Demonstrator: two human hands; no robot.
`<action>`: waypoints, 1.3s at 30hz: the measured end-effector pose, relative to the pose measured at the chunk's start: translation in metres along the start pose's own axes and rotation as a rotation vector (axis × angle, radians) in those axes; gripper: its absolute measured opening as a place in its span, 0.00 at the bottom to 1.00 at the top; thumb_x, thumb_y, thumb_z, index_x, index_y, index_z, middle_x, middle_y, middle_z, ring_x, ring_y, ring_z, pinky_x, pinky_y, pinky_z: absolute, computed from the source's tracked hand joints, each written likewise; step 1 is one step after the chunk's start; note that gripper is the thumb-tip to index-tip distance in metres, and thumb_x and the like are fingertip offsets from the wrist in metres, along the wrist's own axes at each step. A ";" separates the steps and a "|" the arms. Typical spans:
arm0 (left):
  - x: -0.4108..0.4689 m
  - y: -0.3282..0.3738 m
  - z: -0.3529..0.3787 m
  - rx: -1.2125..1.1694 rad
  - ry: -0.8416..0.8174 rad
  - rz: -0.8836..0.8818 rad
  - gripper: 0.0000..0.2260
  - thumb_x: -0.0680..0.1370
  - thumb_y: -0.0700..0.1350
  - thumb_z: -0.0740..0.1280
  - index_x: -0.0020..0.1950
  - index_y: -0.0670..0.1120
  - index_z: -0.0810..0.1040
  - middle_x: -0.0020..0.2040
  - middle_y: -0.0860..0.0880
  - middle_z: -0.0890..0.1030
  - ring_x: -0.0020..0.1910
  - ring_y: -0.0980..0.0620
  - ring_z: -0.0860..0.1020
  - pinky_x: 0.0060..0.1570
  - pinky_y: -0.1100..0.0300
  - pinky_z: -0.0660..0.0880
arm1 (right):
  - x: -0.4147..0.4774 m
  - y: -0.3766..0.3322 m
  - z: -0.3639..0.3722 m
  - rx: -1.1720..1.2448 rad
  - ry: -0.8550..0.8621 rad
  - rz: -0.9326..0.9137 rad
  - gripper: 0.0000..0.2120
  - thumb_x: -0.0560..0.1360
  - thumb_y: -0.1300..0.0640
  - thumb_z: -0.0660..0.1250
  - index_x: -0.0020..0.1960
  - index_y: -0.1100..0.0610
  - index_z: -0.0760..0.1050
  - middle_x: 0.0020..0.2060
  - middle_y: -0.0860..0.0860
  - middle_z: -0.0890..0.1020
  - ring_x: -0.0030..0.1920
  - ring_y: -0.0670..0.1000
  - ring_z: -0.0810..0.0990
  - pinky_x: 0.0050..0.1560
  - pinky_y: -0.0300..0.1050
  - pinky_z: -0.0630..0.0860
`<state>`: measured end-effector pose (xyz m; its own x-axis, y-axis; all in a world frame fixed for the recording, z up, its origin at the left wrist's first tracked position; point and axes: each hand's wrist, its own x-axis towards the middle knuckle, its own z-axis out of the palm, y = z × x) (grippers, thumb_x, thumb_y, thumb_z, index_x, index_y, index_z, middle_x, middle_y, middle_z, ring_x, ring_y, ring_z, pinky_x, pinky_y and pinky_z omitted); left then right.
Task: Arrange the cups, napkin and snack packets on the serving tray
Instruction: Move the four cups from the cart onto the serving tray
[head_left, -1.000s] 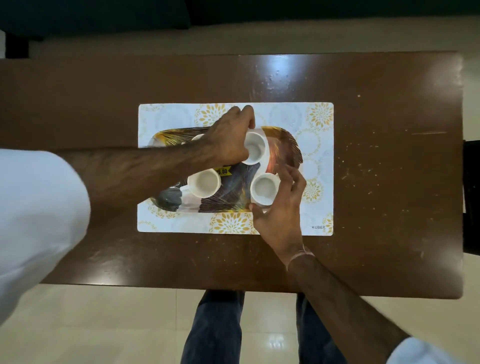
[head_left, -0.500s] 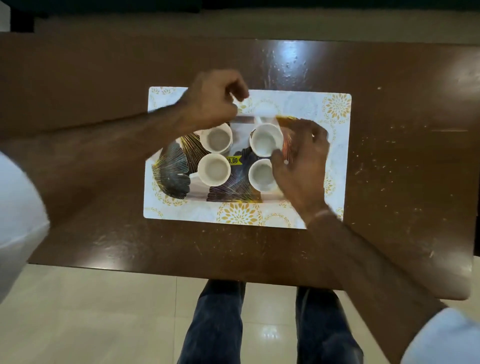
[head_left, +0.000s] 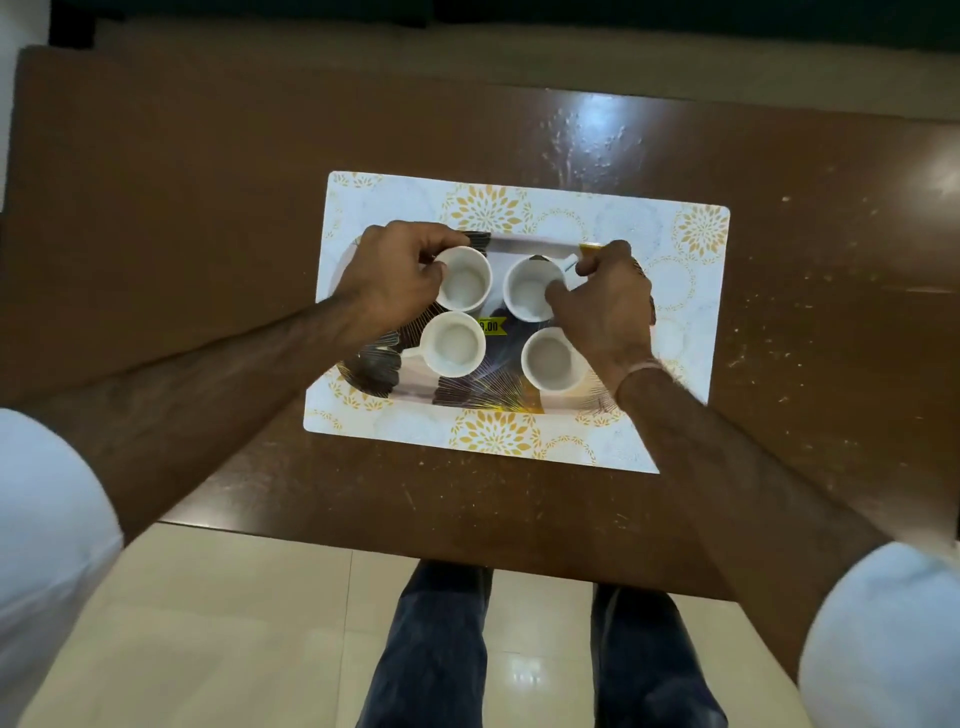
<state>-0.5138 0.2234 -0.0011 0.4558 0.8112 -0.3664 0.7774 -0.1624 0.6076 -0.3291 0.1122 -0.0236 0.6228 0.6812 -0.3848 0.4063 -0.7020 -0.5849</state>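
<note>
Bottom of frame: your legs in dark jeans (head_left: 431, 649) over pale floor tiles (head_left: 218, 623), white sleeves at both lower corners.

Above that, the brown wooden table (head_left: 182, 208) fills the middle, scuffed and specked on the right. A white placemat with yellow floral print (head_left: 519, 436) lies centre frame, and the serving tray (head_left: 374, 364) (dark fan pattern, yellow price sticker (head_left: 491, 326) in the middle) sits on it.

Four white cups stand upright on the tray in a two-by-two block, all look empty:
- near-left cup (head_left: 452, 344), nothing touching it
- near-right cup (head_left: 551, 364), partly under your right wrist
- far-left cup (head_left: 463, 280), your left hand (head_left: 389, 275) curled round its left side, fingers pinched at the rim or handle (handle itself hidden)
- far-right cup (head_left: 531, 288), your right hand (head_left: 608, 306) closed on its right side, thumb and fingers pinching at the handle

Thin band (head_left: 641, 366) on your right wrist.

Far edge of frame: a strip of pale floor, then dark furniture, too dim to identify.
</note>
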 end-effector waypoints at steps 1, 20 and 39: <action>-0.001 -0.001 0.000 -0.004 0.006 -0.001 0.16 0.77 0.37 0.68 0.62 0.52 0.84 0.57 0.53 0.85 0.54 0.56 0.81 0.57 0.67 0.71 | -0.003 -0.002 0.003 0.033 -0.011 0.030 0.19 0.71 0.52 0.73 0.56 0.58 0.70 0.46 0.49 0.76 0.53 0.58 0.80 0.41 0.43 0.70; -0.009 -0.016 0.001 -0.058 -0.031 0.080 0.21 0.76 0.38 0.71 0.68 0.50 0.79 0.62 0.54 0.82 0.60 0.59 0.78 0.58 0.76 0.67 | -0.057 0.023 0.003 0.016 -0.152 -0.063 0.09 0.74 0.56 0.73 0.52 0.59 0.83 0.48 0.54 0.87 0.43 0.48 0.79 0.41 0.30 0.71; -0.040 -0.018 0.005 0.537 -0.017 0.536 0.26 0.69 0.51 0.73 0.66 0.48 0.77 0.62 0.49 0.79 0.61 0.42 0.73 0.57 0.44 0.63 | -0.046 -0.002 -0.001 -0.499 -0.097 -0.546 0.22 0.69 0.52 0.70 0.63 0.52 0.78 0.64 0.51 0.77 0.62 0.63 0.70 0.54 0.57 0.63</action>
<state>-0.5434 0.1911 -0.0009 0.8339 0.5361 -0.1312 0.5499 -0.7867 0.2806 -0.3576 0.0825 -0.0041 0.1930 0.9591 -0.2069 0.9108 -0.2536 -0.3257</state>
